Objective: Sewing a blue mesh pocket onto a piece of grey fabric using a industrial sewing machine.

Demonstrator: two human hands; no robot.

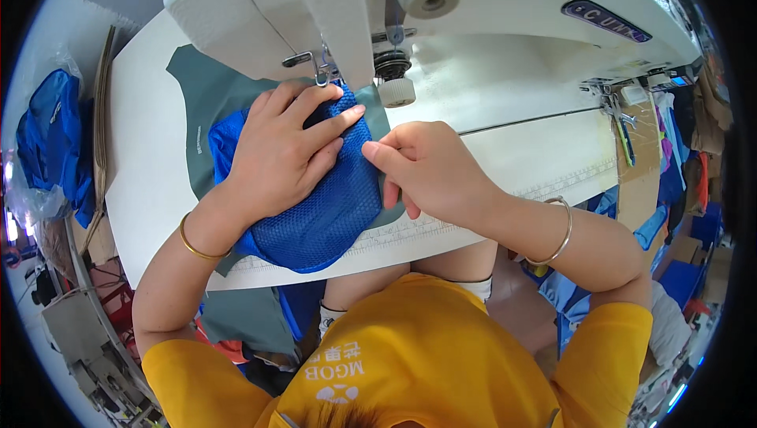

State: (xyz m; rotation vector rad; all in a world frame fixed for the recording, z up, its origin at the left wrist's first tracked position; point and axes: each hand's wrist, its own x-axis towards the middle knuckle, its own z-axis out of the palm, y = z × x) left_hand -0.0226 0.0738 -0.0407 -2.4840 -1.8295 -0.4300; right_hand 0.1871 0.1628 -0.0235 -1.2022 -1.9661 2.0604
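Blue mesh fabric (323, 223) lies over a grey-green fabric panel (205, 89) on the white bed (520, 152) of a sewing machine, its upper end at the presser foot (323, 73). My left hand (276, 144) rests on the mesh with fingers apart, its fingertips just below and beside the foot. My right hand (426, 168) has its fingers curled at the mesh's right edge, thumb on the blue material; what lies under those fingers is partly hidden.
The machine head (489, 2) spans the upper area. Bagged blue cloth (51, 144) is at the left. Piled garments and boxes (686, 262) crowd the right side. Grey-green cloth (244, 321) hangs below the worktop's front edge, beside my legs.
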